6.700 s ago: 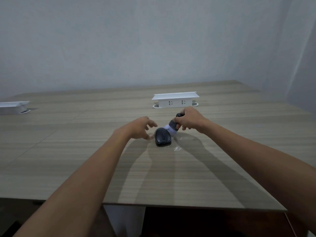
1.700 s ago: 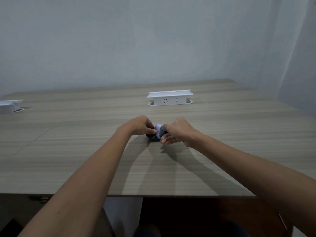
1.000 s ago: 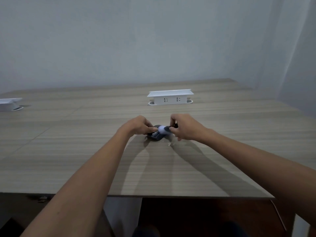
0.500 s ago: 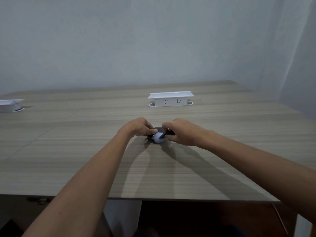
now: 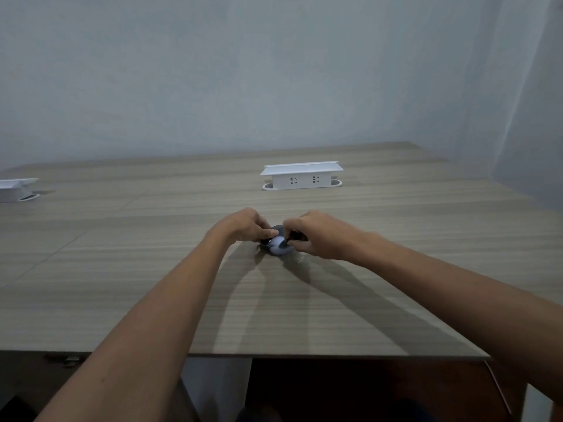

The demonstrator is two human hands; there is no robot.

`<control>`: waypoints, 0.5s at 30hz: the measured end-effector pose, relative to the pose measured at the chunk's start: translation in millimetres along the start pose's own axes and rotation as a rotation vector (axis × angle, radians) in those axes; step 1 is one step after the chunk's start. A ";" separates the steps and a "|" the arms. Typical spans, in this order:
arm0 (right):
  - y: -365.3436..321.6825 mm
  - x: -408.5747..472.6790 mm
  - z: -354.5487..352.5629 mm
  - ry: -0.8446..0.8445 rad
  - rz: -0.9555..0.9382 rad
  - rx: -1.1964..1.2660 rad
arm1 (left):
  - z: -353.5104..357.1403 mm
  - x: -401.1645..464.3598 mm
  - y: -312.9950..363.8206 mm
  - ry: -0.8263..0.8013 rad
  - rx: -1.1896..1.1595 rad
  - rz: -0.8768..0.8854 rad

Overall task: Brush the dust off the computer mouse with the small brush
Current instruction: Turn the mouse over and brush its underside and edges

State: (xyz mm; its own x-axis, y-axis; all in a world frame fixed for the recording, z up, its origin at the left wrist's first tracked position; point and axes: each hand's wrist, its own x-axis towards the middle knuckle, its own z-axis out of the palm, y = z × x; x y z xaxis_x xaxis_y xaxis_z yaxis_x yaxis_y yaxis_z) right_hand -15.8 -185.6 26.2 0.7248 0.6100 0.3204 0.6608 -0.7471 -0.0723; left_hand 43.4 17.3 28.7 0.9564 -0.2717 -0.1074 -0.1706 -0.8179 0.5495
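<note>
A black computer mouse (image 5: 276, 230) lies on the wooden table (image 5: 152, 284), mostly hidden between my two hands. My left hand (image 5: 243, 225) pinches its left side and holds it down. My right hand (image 5: 316, 236) grips a small brush whose dark handle (image 5: 297, 236) pokes out of the fingers. The brush's pale, rounded bristle head (image 5: 277, 246) rests on the near end of the mouse.
A white pop-up socket box (image 5: 301, 175) stands on the table behind the hands. A second white box (image 5: 15, 188) sits at the far left edge. The table's front edge (image 5: 274, 356) runs below my forearms, and a pale wall rises behind.
The bristle head has stayed on the mouse, shifting slightly toward its near end. My right hand has edged a little left; my left hand keeps its hold.
</note>
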 end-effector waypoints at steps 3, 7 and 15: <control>10.2 0.1 -3.6 -0.012 0.090 -0.052 | 0.5 0.6 1.0 0.004 0.007 -0.012; 9.4 -2.3 -1.1 0.015 0.078 -0.038 | -0.5 1.7 0.8 -0.005 0.011 -0.017; 12.8 -3.8 2.9 0.096 0.090 0.081 | 0.3 0.2 2.5 0.003 0.023 -0.032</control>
State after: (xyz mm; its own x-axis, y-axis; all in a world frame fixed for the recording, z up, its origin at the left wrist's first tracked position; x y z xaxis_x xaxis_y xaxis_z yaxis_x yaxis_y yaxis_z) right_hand -9.5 -196.7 21.4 0.7625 0.5103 0.3978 0.6101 -0.7717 -0.1796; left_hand 43.2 15.0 29.8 0.9620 -0.2441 -0.1222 -0.1456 -0.8375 0.5266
